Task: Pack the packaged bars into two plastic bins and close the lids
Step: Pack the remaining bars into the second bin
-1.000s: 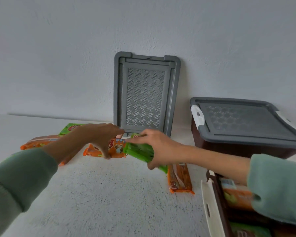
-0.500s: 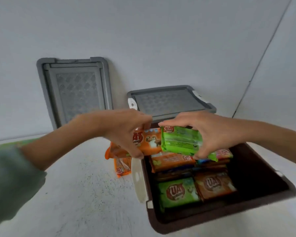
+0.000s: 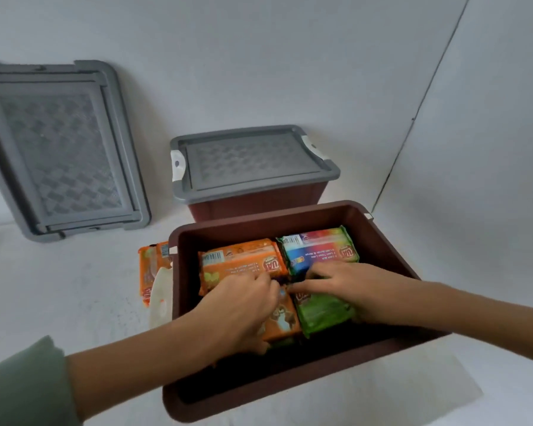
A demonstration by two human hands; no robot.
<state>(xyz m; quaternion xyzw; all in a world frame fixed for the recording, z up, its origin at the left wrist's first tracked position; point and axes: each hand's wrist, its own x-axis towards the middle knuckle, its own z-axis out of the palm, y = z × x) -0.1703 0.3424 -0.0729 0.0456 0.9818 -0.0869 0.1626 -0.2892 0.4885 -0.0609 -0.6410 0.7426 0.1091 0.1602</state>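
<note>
Your left hand (image 3: 243, 309) fingers grip the orange bar (image 3: 282, 322). Your right hand (image 3: 351, 284) covers the green bar (image 3: 323, 312), grip unclear. In the open bin (image 3: 259, 232), lay both flat, side by side, toward its near wall.

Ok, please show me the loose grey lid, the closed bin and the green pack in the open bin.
loose grey lid (image 3: 59, 149), head view, middle of its patterned panel.
closed bin (image 3: 250, 161), head view, top of its grey lid.
green pack (image 3: 323, 315), head view, middle of its wrapper.

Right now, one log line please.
left hand: holds orange pack | right hand: holds green pack | near bin: open | far bin: lidded
</note>
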